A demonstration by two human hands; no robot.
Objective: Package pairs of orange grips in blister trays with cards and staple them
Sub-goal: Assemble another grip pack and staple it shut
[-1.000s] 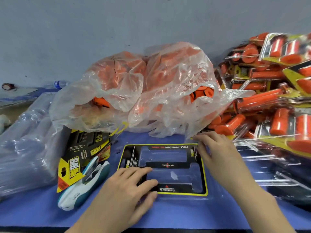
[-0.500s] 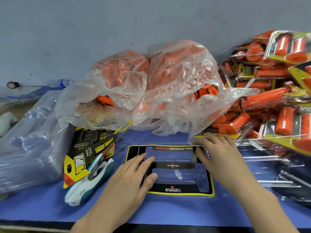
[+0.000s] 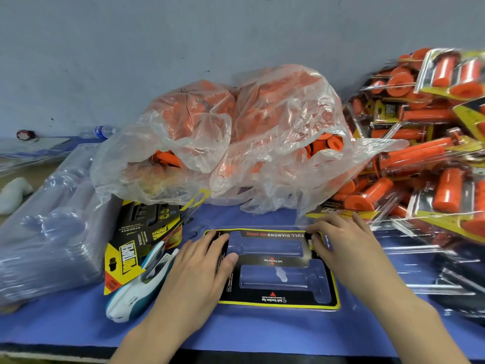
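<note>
left hand (image 3: 199, 269): released, flat, fingers pressing left end of black-and-yellow printed card (image 3: 278, 298)
right hand (image 3: 338, 248): released, bent fingertips pressing card's far right corner
card: seated on clear plastic blister tray (image 3: 265, 248), on blue worktop (image 3: 236, 329)
orange rubber grips (image 3: 328, 144): inside crumpled clear plastic bag (image 3: 275, 114) behind tray
white-and-teal stapler (image 3: 136, 292): just left of left hand

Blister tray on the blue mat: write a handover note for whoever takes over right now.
Left grip presses flat on the left end of the card; right grip presses its right end.
Card lies in the blister tray; both cavities empty.
Loose orange grips in the bag behind; stapler left of the tray; finished packs piled right.
Done: card placed. Left: load two grips, staple.
</note>
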